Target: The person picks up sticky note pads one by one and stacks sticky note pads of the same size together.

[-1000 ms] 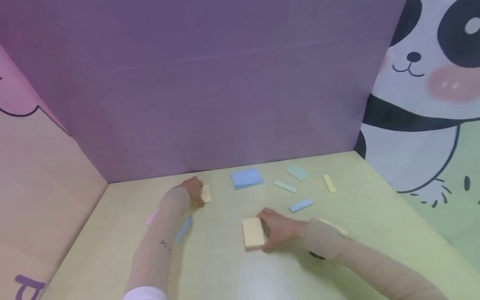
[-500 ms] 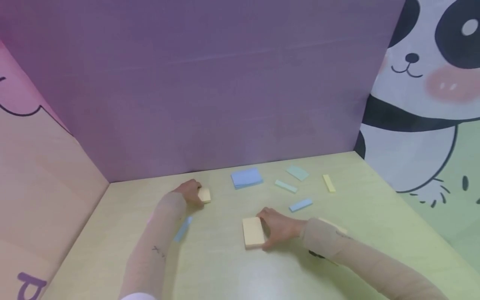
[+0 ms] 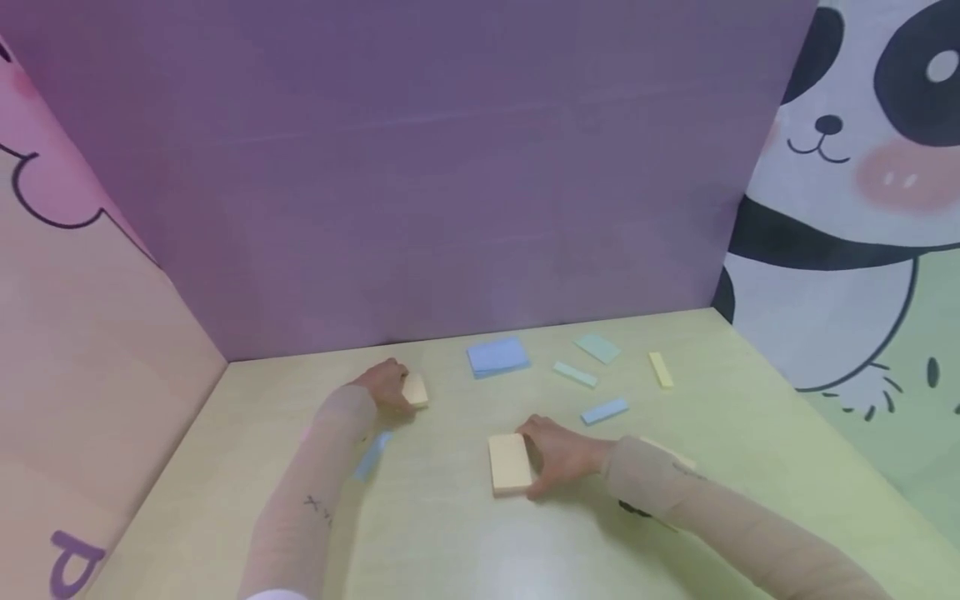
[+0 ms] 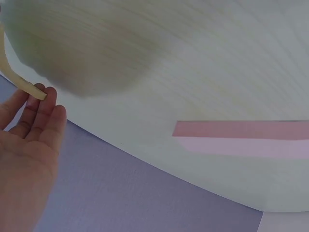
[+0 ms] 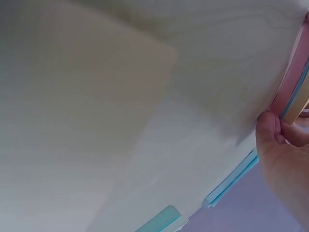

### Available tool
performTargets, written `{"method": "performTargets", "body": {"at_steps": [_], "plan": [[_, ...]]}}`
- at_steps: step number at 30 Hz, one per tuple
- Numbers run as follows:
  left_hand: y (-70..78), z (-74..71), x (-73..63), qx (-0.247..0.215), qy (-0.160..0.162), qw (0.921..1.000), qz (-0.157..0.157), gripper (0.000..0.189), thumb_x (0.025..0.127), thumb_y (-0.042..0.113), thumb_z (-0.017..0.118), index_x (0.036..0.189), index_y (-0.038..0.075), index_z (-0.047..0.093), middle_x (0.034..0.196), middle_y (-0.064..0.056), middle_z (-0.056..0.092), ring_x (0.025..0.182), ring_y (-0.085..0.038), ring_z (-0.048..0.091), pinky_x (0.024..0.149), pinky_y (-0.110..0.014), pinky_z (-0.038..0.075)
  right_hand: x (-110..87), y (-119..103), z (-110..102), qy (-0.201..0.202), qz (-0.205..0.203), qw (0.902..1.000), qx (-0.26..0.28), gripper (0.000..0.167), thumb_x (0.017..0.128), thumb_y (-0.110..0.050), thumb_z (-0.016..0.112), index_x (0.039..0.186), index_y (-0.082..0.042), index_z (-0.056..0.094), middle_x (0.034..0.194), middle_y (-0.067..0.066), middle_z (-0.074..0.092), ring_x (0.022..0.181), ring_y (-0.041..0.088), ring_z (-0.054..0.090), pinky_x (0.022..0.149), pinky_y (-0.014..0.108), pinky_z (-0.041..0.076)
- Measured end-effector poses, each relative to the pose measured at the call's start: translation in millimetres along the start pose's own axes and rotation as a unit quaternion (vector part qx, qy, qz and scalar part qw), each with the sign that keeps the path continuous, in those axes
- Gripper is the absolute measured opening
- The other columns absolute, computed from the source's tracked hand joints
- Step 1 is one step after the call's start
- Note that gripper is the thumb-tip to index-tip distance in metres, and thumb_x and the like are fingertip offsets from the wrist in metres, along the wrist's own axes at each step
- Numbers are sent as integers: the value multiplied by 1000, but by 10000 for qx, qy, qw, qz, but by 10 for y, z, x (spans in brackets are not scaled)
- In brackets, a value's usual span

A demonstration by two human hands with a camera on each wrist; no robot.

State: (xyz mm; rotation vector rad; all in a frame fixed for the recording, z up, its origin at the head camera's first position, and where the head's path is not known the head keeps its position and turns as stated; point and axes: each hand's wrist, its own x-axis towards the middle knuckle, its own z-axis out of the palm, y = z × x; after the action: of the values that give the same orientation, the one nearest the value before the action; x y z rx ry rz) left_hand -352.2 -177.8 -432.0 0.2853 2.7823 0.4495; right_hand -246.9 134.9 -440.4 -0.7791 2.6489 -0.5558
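Observation:
At the back left of the table, my left hand (image 3: 386, 385) grips a pale yellow sticky-note pad (image 3: 416, 390) by its left side. The left wrist view shows the yellow pad's thin edge (image 4: 36, 92) between thumb and fingers. Near the middle, my right hand (image 3: 555, 457) holds a stack of sticky-note pads (image 3: 510, 464) from its right side, thumb near, fingers far. From above only its pale yellow top shows. Pink, blue and yellow layers of the stack (image 5: 292, 92) appear in the right wrist view.
A blue pad (image 3: 498, 358), green pad (image 3: 597, 348), green strip (image 3: 576, 374), blue strip (image 3: 604, 411) and yellow strip (image 3: 661, 369) lie toward the back. Another blue strip (image 3: 372, 454) lies beside my left forearm. My right forearm partly covers a yellowish item (image 3: 667, 452). A purple panel (image 3: 480, 167) stands behind.
My left hand has dropped slightly toward me, and less of its yellow pad's top shows than a second ago. The right hand and its stack stay put. The head view has shifted slightly.

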Motion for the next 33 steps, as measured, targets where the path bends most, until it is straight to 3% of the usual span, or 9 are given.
{"method": "performTargets", "body": {"at_steps": [7,18,33], "plan": [[24,16,91,417,68,9970,645,75,62,35,76,124,1,50,111,-9,52,94,-22,52,89,-40,46,9,29,17,24,20,10000,77,76,59,-34,82,121,-7,48,106,-3,48,97,14,47,88,33,44],[132,72,4,159,272,9962,808,76,66,35,76,126,-2,48,113,-14,50,95,-24,52,88,-39,45,2,37,31,41,43,10000,61,78,59,-35,81,123,-8,47,106,-3,48,95,12,46,83,29,44],[384,103,-163,76,139,9951,979,80,62,37,78,125,-3,49,109,-13,50,87,-21,52,79,-33,48,-21,-1,1,67,15,9998,162,76,59,-34,82,122,-6,48,106,-1,49,95,13,46,84,32,44]]}}
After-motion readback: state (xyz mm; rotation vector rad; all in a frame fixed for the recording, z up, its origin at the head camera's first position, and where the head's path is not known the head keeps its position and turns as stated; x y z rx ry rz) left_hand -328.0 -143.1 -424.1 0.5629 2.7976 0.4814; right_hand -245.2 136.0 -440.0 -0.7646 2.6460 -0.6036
